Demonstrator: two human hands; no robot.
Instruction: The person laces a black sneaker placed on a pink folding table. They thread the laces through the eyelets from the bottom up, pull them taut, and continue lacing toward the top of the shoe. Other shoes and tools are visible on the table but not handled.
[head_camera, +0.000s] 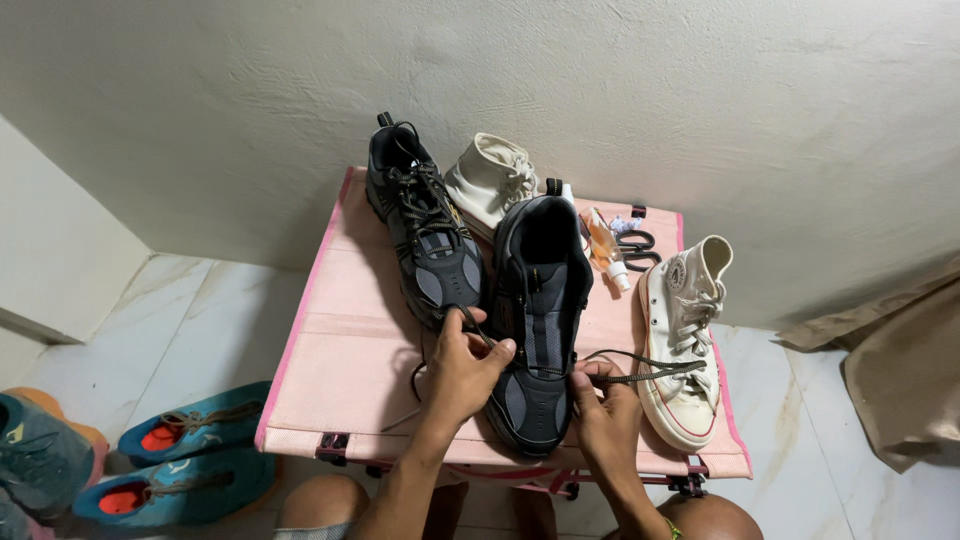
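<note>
Near shoe (538, 330), dark grey, sits mid-table (340, 350), toe toward us, half laced. Our left hand (462, 370) is closed on the lace (640, 368) at the shoe's left eyelets; our right hand (603, 408) pinches that lace on the right side. Second dark shoe (425, 235) just behind-left. White high-top (685, 340) right, another (490, 180) behind. Spray bottle (606, 250), scissors (636, 245) at back. Blue shoes (185, 460) on floor.
</note>
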